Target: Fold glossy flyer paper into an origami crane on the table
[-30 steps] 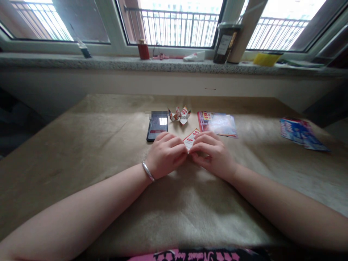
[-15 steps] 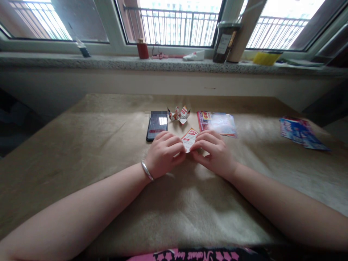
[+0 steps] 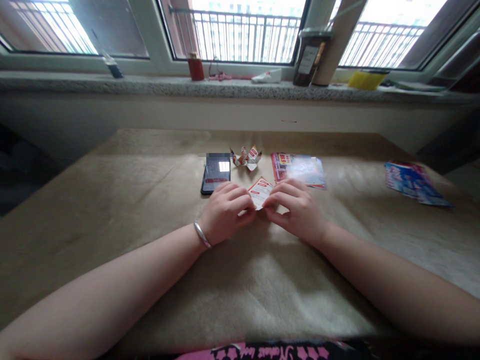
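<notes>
Listing by the clock, with the paper point(image 3: 259, 193) at dial centre and twelve toward the sill point(image 3: 150, 89), we record:

Paper: one, white, red labels, coloured far edge; held between both hands. Whether it lies on the table point(image 3: 243, 290) or is slightly raised, we cannot tell.

Left hand point(image 3: 228, 207), at eight: thumb and forefinger clamped on the near left edge, other fingers bent close together.

Right hand point(image 3: 296, 207), at four: thumb and forefinger clamped on the near right edge, other fingers curved, partly hidden. We judge that this paired pinch keeps the near edge taut and the printed face in view.

Phone point(image 3: 216, 175), at ten: flat, screen up, just beyond the left hand; placed, we suppose, for glancing at. Contact with the hand: unclear.

Folded piece point(image 3: 253, 160), at eleven: points upward, apart from the fingers, probably to avoid crushing.

Cards point(image 3: 300, 169), at two: loosely stacked, seemingly kept within reach.

Leaflets point(image 3: 416, 184), at three: fanned, well apart, apparently set aside to free the middle.
</notes>
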Tool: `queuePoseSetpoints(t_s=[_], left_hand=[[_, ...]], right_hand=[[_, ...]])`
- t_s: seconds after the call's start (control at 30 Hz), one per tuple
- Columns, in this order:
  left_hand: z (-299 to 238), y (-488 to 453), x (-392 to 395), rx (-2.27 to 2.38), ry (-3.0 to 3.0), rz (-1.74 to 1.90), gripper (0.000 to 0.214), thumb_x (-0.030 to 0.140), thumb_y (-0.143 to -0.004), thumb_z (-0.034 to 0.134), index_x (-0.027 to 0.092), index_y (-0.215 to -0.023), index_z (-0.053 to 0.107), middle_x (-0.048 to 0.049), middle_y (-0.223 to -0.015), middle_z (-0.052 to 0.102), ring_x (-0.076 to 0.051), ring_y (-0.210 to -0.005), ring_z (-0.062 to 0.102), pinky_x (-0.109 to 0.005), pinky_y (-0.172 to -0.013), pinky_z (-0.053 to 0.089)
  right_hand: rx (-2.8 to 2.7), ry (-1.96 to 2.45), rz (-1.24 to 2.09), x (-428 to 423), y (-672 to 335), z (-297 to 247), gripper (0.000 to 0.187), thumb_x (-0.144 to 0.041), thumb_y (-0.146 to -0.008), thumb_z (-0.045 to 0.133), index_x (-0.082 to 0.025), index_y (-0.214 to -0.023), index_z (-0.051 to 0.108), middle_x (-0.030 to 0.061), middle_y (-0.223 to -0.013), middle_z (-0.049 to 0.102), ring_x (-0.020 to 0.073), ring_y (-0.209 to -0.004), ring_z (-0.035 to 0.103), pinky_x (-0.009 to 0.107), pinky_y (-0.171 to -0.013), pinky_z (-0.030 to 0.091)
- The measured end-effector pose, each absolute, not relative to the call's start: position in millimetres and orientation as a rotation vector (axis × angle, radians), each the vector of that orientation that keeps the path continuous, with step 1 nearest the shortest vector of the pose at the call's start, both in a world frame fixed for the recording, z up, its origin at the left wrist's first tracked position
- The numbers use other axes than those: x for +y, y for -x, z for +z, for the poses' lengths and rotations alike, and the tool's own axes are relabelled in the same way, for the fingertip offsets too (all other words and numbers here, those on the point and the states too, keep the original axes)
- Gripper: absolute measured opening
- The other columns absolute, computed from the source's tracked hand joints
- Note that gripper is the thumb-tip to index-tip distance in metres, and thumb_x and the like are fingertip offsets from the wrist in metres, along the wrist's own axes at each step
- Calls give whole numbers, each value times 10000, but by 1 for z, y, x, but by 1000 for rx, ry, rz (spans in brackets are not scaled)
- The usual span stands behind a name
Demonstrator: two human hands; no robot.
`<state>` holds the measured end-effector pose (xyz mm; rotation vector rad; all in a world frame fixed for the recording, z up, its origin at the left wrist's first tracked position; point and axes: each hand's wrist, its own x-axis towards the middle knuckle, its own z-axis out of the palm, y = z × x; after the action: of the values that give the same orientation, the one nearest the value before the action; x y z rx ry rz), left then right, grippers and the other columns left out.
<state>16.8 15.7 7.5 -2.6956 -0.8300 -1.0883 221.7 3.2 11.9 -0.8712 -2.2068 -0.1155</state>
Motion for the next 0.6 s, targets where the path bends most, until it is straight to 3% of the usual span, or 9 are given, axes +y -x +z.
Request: queuePoseSetpoints(t_s=[0.6], left_hand=[[12, -18, 14, -799, 2751, -1105, 125, 169, -811, 544, 165, -691, 579, -15, -701, 591, -122, -645, 508, -246, -629, 426]], right_hand=[[-2261, 938, -193, 5, -225, 11, 112, -212, -811, 572, -208, -722, 640, 21, -753, 651, 174, -781, 547, 328, -745, 427]])
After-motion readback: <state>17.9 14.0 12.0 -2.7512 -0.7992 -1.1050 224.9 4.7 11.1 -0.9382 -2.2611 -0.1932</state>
